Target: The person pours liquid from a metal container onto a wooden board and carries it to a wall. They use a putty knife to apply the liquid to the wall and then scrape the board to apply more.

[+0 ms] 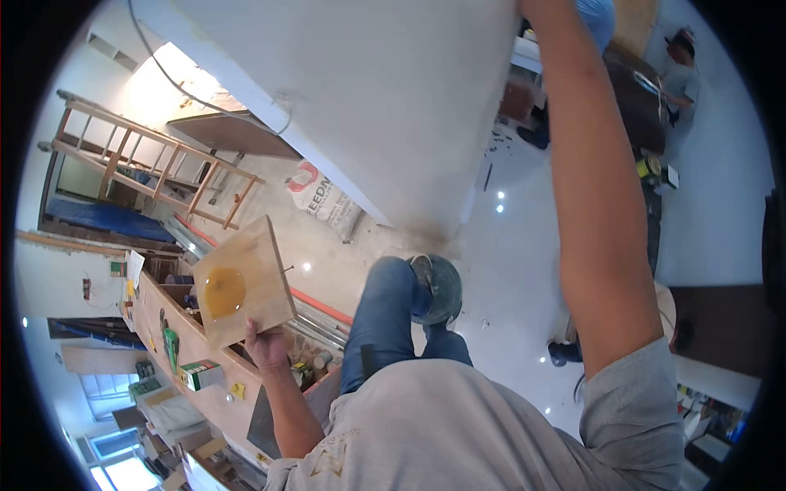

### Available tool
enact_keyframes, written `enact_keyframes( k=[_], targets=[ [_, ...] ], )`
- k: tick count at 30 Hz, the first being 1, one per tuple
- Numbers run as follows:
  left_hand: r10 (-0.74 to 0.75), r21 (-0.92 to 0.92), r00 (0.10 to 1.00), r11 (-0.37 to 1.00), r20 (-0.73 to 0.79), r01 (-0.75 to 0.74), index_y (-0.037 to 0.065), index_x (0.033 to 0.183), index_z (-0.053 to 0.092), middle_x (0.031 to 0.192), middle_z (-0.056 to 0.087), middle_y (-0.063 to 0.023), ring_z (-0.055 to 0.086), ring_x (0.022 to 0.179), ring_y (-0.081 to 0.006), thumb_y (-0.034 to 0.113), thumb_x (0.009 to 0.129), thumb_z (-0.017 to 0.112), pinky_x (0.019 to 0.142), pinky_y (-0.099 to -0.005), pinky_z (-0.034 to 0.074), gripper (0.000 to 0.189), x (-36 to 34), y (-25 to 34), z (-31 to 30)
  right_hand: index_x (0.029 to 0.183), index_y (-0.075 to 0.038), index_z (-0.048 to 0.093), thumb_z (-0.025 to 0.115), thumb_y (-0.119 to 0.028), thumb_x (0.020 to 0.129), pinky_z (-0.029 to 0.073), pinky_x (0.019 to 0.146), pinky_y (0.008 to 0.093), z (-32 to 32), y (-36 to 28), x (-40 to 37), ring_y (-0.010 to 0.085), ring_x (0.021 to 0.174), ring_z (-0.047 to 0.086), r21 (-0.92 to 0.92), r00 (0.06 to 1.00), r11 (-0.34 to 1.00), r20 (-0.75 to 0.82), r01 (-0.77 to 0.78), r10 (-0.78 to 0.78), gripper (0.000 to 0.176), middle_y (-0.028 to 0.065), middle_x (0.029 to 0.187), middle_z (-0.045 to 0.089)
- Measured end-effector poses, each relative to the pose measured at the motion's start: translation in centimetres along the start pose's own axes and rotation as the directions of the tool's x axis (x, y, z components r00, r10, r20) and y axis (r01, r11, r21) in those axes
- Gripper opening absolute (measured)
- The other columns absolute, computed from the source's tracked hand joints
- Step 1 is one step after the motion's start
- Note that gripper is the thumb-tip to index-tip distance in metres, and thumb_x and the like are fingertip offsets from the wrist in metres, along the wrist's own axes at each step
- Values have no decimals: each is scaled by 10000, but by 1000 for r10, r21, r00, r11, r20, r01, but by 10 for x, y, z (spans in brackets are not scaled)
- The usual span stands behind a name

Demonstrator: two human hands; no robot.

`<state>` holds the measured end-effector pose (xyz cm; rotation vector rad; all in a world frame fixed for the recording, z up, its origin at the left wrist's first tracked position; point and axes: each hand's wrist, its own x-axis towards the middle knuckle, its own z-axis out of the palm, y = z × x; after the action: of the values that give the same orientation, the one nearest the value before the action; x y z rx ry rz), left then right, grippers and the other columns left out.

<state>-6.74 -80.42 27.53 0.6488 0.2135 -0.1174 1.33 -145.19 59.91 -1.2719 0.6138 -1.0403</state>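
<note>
A grey shirt (434, 425) is seen nearest, the right arm (594, 180) raised; the right hand is cut from view and its grip cannot be told. By the left hand (268, 347), a wooden board (264, 266) with an amber puddle (223, 293) is gripped at its edge, near the surface (233, 419)

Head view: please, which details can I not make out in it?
All in the head view:
- Right hand: cut off by the top edge.
- Left hand: some fingers hidden by the wooden board.
- Sack: small print too small and blurred.
- Person at upper right: too small to tell what the hands do.
</note>
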Motion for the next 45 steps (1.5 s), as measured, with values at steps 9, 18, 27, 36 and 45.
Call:
enact_keyframes(
  k=[9,18,27,36,45],
  targets=[
    [14,-26,1000,1000,-5,-14,31,1363,546,1388,605,-128,566,1291,-297,123,945,658,1144,-507,416,443,88,-19,8,1476,-47,421,319,-499,1063,343,1176,423,15,1,-26,309,1380,452,368,992,924,21,108,-124,620,137,1525,458],
    [13,-28,992,999,-127,-16,70,1400,514,1358,612,-89,569,1278,-299,101,843,744,1140,-524,413,602,145,74,83,1446,-40,463,394,-428,1050,380,1142,428,-18,30,12,312,1337,493,32,989,989,8,145,-146,559,143,1477,502],
    [75,-137,982,986,-173,-99,71,1380,537,1348,627,-86,589,1265,-287,58,828,741,1133,-501,437,589,141,100,138,1417,-33,505,469,-357,1036,417,1108,433,-71,61,19,314,1293,533,-513,946,795,161,323,-280,501,150,1429,546],
    [77,-175,986,979,-146,-102,34,1359,543,1338,638,-104,598,1261,-288,83,827,752,1124,-490,451,574,109,121,200,1387,-26,548,544,-286,1023,454,1074,438,-101,90,10,317,1249,574,-646,760,410,476,644,-442,447,156,1381,590],
    [121,-83,985,988,-126,-132,50,1401,496,1340,622,-102,596,1253,-302,67,808,767,1084,-490,491,652,69,165,278,1438,-29,488,550,-366,1015,479,1053,418,-82,85,8,348,1248,576,-622,843,571,430,536,-322,544,193,1387,579]
  ],
)
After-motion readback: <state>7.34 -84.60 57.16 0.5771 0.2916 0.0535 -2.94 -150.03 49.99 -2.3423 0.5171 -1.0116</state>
